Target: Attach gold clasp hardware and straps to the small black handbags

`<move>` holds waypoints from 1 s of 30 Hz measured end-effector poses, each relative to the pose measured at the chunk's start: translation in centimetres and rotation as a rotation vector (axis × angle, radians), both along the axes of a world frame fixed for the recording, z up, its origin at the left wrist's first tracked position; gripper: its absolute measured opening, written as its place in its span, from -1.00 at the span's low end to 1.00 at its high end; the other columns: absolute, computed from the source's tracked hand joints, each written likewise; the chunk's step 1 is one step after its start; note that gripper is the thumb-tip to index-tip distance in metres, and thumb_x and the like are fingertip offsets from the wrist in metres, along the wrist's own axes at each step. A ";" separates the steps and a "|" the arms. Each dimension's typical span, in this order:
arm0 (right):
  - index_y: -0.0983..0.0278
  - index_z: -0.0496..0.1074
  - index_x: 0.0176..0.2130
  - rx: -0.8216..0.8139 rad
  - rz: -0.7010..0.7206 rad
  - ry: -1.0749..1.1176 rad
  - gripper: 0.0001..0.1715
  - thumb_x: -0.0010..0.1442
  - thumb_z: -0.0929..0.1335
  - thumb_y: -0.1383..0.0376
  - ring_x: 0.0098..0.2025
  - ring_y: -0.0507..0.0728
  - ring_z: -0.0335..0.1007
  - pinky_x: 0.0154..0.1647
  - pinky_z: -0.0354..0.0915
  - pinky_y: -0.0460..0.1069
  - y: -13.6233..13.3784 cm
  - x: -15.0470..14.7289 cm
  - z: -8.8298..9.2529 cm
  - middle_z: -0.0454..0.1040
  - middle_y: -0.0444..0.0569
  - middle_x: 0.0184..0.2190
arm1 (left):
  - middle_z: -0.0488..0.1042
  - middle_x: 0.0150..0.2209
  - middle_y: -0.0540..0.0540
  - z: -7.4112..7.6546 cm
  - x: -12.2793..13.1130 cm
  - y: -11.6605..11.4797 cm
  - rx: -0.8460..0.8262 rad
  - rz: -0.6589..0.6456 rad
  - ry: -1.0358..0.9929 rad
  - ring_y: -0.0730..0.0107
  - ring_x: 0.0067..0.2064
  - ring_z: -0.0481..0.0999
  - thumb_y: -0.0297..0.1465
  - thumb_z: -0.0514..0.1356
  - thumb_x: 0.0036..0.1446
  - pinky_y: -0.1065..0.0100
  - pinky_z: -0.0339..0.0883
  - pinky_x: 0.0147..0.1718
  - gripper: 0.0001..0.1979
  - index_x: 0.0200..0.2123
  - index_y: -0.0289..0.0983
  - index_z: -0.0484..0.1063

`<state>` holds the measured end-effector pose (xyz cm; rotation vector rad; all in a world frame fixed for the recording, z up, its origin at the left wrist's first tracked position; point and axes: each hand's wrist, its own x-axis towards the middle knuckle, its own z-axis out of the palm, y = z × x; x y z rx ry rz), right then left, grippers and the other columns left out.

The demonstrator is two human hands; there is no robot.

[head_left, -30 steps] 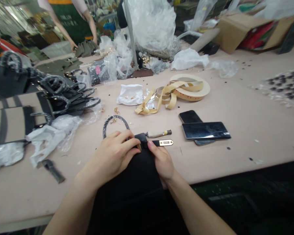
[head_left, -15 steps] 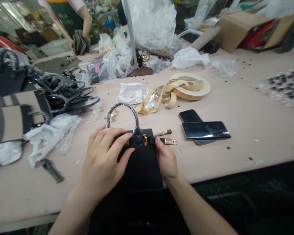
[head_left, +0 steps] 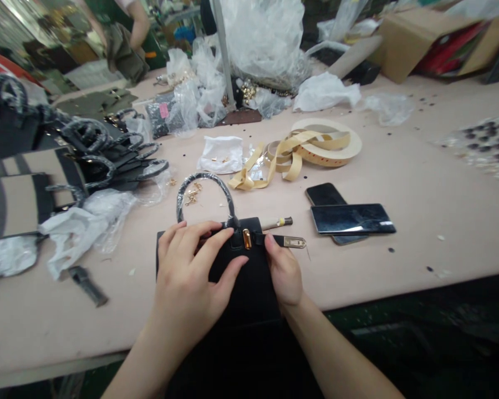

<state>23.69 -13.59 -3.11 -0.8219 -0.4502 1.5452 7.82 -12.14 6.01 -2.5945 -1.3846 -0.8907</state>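
Black smooth-faced handbag (head_left: 251, 293) is at the near edge of the pale pink work surface (head_left: 432, 183), its lower part merging into the dark below. Dark plastic-wrapped handle (head_left: 205, 175) arches up from its top; upright gold-tone metal clasp (head_left: 247, 239) sits next to the handle base.

L hand (head_left: 191, 271) lies across the bag's front, fingers spread & a bit bent, thumb apart from the index, not closed on anything. R hand (head_left: 289, 274) grips the bag's R side, thumb on a short black strap (head_left: 278, 240) w/ gold-tone slotted end plate (head_left: 295, 242); its other fingers are mostly hidden, so can't tell how they're bent.

Pale-handled tool (head_left: 275, 224) shows just behind the strap. Further R, nr the surface's near edge, glossy black phone (head_left: 353, 219) lies across a second dark phone (head_left: 325, 194). Toward the far edge: white tape roll (head_left: 354, 147) w/ loose tan strip (head_left: 249, 180), nr a white pouch (head_left: 220, 152). Small gold-tone parts (head_left: 193, 194) show thru the handle's arch.
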 end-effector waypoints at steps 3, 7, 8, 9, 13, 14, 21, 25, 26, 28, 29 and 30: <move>0.26 0.70 -0.05 0.017 -0.012 -0.047 -0.48 0.30 0.46 -0.09 0.15 0.34 0.58 0.26 0.43 0.20 -0.2 0.0 0.4 0.73 0.03 -0.12 | 0.59 0.02 -0.19 -0.3 0.8 0.1 0.015 -0.010 -0.008 0.15 -0.11 0.56 -0.29 0.40 0.24 -0.06 0.29 0.13 -0.68 0.05 -0.18 0.59; 0.21 0.68 0.03 0.061 0.010 -0.029 -0.50 0.32 0.44 -0.07 0.20 0.33 0.54 0.32 0.38 0.22 -0.4 -0.1 0.6 0.72 0.01 -0.07 | 0.62 -0.04 -0.14 -1.0 1.2 0.3 0.026 -0.024 -0.036 0.25 -0.21 0.53 -0.36 0.39 0.25 -0.06 0.24 0.12 -0.78 -0.02 -0.16 0.63; 0.20 0.66 0.05 0.073 0.013 -0.019 -0.50 0.33 0.44 -0.06 0.22 0.32 0.53 0.34 0.36 0.22 -0.4 -0.2 0.5 0.71 0.00 -0.05 | 0.62 -0.05 -0.14 -1.1 1.3 0.3 0.030 -0.027 -0.046 0.26 -0.22 0.53 -0.38 0.39 0.25 -0.06 0.23 0.12 -0.79 -0.04 -0.17 0.63; 0.19 0.66 0.06 0.084 0.018 -0.004 -0.51 0.34 0.44 -0.05 0.23 0.32 0.52 0.35 0.35 0.22 -0.5 -0.2 0.4 0.71 0.00 -0.03 | 0.62 -0.05 -0.14 -1.1 1.3 0.3 0.032 -0.032 -0.055 0.26 -0.22 0.54 -0.40 0.38 0.25 -0.05 0.23 0.11 -0.80 -0.05 -0.17 0.63; 0.18 0.66 0.04 0.107 0.057 0.129 -0.56 0.34 0.44 -0.01 0.24 0.30 0.51 0.37 0.33 0.23 -0.5 -0.6 0.1 0.69 0.00 -0.01 | 0.63 -0.05 -0.15 -0.9 1.1 0.3 0.015 -0.059 -0.075 0.24 -0.19 0.56 -0.46 0.38 0.24 -0.03 0.25 0.10 -0.81 -0.06 -0.20 0.62; 0.19 0.66 0.03 0.111 0.062 0.155 -0.57 0.33 0.45 -0.01 0.25 0.31 0.50 0.38 0.32 0.24 -0.5 -0.7 0.0 0.70 0.01 -0.01 | 0.63 -0.05 -0.15 -0.8 1.1 0.3 0.008 -0.063 -0.078 0.23 -0.17 0.57 -0.47 0.37 0.24 -0.03 0.25 0.09 -0.80 -0.06 -0.20 0.62; 0.23 0.69 -0.10 0.121 0.031 0.244 -0.64 0.28 0.49 0.03 0.29 0.34 0.46 0.42 0.27 0.29 -0.2 -1.0 -0.2 0.70 0.04 -0.03 | 0.62 -0.06 -0.15 -0.6 1.2 0.6 -0.023 -0.078 -0.094 0.23 -0.18 0.56 -0.48 0.35 0.25 -0.02 0.27 0.06 -0.81 -0.07 -0.20 0.62; 0.23 0.70 -0.14 0.096 0.031 0.272 -0.64 0.25 0.50 0.02 0.29 0.36 0.46 0.42 0.27 0.31 0.0 -1.0 -0.1 0.71 0.05 -0.05 | 0.62 -0.06 -0.14 -0.5 1.6 0.4 0.012 -0.051 -0.083 0.18 -0.14 0.57 -0.46 0.37 0.23 -0.07 0.28 0.10 -0.80 -0.07 -0.17 0.63; 0.23 0.69 -0.15 0.086 0.031 0.279 -0.63 0.24 0.51 0.01 0.30 0.36 0.45 0.43 0.27 0.32 0.1 -1.0 0.0 0.71 0.05 -0.05 | 0.63 -0.05 -0.15 -0.5 1.7 0.3 0.028 -0.041 -0.087 0.15 -0.10 0.58 -0.46 0.38 0.22 -0.10 0.27 0.14 -0.77 -0.05 -0.18 0.62; 0.23 0.69 -0.16 0.060 0.026 0.291 -0.62 0.22 0.51 -0.01 0.32 0.37 0.43 0.43 0.26 0.33 0.2 -0.9 0.1 0.71 0.04 -0.04 | 0.63 -0.02 -0.20 -0.3 1.8 0.0 0.070 -0.017 -0.099 0.08 -0.01 0.59 -0.45 0.40 0.19 -0.15 0.24 0.23 -0.69 0.01 -0.21 0.59; 0.22 0.68 -0.16 0.042 0.027 0.295 -0.61 0.21 0.51 -0.02 0.33 0.38 0.42 0.43 0.26 0.33 0.2 -0.9 0.2 0.71 0.05 -0.04 | 0.62 0.00 -0.23 -0.2 1.8 -0.3 0.094 0.000 -0.104 0.04 0.04 0.59 -0.45 0.41 0.17 -0.18 0.22 0.27 -0.66 0.03 -0.24 0.58; 0.22 0.68 -0.16 0.021 0.030 0.299 -0.61 0.21 0.51 -0.02 0.33 0.38 0.42 0.43 0.26 0.33 0.2 -0.8 0.3 0.71 0.05 -0.04 | 0.62 0.02 -0.26 -0.1 1.8 -0.6 0.118 0.021 -0.104 0.00 0.08 0.58 -0.45 0.42 0.16 -0.20 0.19 0.30 -0.64 0.04 -0.25 0.57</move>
